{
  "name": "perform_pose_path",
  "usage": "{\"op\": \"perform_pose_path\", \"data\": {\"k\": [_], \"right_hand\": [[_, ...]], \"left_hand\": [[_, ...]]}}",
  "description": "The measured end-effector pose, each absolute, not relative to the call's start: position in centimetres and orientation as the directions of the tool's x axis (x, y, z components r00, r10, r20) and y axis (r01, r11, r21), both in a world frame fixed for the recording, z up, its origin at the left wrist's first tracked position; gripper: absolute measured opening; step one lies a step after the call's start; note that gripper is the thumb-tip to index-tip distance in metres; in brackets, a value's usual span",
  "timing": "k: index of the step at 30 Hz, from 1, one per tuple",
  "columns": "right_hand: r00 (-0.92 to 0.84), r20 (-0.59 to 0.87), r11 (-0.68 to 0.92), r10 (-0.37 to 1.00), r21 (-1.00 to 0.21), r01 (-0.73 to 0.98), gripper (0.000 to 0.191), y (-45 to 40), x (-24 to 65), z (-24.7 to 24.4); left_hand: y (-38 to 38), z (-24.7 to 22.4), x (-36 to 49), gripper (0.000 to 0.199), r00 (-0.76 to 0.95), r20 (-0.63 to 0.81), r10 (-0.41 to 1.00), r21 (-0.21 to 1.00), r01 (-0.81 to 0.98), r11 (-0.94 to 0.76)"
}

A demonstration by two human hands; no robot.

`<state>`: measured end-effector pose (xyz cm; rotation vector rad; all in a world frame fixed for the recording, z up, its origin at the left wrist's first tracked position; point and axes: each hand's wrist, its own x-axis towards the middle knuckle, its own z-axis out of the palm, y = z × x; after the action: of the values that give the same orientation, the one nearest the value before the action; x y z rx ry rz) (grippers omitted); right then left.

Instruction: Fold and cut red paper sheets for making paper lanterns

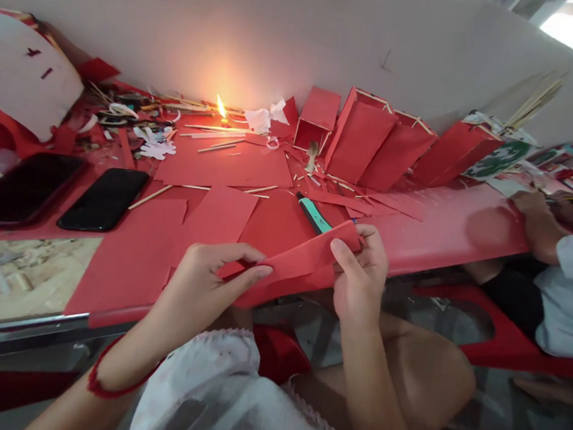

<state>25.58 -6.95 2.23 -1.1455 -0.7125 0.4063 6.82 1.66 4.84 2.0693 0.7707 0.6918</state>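
Observation:
Between my hands, over the table's front edge, is a folded strip of red paper (297, 266). My left hand (215, 276) pinches its left end between thumb and fingers. At the upper right end, my right hand (362, 268) grips it with the thumb on top and fingers behind. Just beyond the paper lies a teal and black utility knife (314, 214), partly covered by it. Flat sheets of red paper (216, 219) lie beneath and to the left.
A small flame (221, 107) burns near the wall. Red paper boxes (361, 134) with stick edges stand behind. Two phones, one a black phone (104, 199), lie left beside scraps (119, 113). Thin sticks (534, 103) stand at right, near another person's arm (536, 223).

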Motion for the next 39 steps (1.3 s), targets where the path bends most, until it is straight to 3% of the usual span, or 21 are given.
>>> {"op": "perform_pose_path", "data": {"k": [2,4,5,7,9,13,18,25,29,36,39], "right_hand": [[0.727,0.474,0.355,0.496,-0.875,0.328,0.031,-8.0,25.8,3.0],[0.621,0.696,0.245,0.361,-0.713,0.657,0.038,-8.8,25.3,4.0],[0.508,0.774,0.175,0.377,-0.598,0.782,0.038,-9.2,24.8,4.5],[0.222,0.769,0.147,0.6,-0.378,0.914,0.029,-9.7,23.6,5.5],[0.031,0.628,0.191,0.778,-0.284,0.94,0.015,-9.9,22.5,6.0],[-0.022,0.463,0.187,0.886,-0.314,0.931,0.02,-9.9,21.9,5.7],[-0.068,0.383,0.233,0.921,-0.406,0.884,0.016,-10.1,23.1,5.0],[-0.042,0.288,0.193,0.957,-0.52,0.832,0.011,-10.7,24.0,3.9],[-0.03,0.248,0.17,0.968,-0.568,0.806,0.014,-11.1,24.7,3.5],[0.063,0.226,0.073,0.972,-0.545,0.835,0.014,-12.7,27.8,2.7],[0.177,0.294,-0.007,0.939,-0.499,0.866,0.014,-13.5,29.8,2.4]], "left_hand": [[1.7,5.0,6.3,0.02,0.684,0.228,0.693,0.793,0.283,-0.539],[1.8,5.2,5.9,0.018,0.72,0.24,0.651,0.742,0.297,-0.602],[1.8,5.4,5.9,0.018,0.75,0.23,0.62,0.717,0.301,-0.629],[1.7,5.6,6.0,0.021,0.807,0.194,0.558,0.69,0.291,-0.662],[1.8,5.9,6.2,0.023,0.835,0.172,0.523,0.691,0.276,-0.668],[2.0,6.0,6.2,0.023,0.864,0.124,0.488,0.714,0.263,-0.649],[1.9,5.6,5.9,0.023,0.894,0.062,0.444,0.757,0.248,-0.605],[2.0,4.3,5.7,0.027,0.915,0.219,0.338,0.676,0.107,-0.729],[2.4,4.3,4.9,0.026,0.905,0.249,0.344,0.645,0.11,-0.757],[4.4,4.6,2.3,0.03,0.899,0.226,0.375,0.625,0.162,-0.763],[5.2,5.0,1.2,0.032,0.871,0.231,0.435,0.609,0.219,-0.762]]}}
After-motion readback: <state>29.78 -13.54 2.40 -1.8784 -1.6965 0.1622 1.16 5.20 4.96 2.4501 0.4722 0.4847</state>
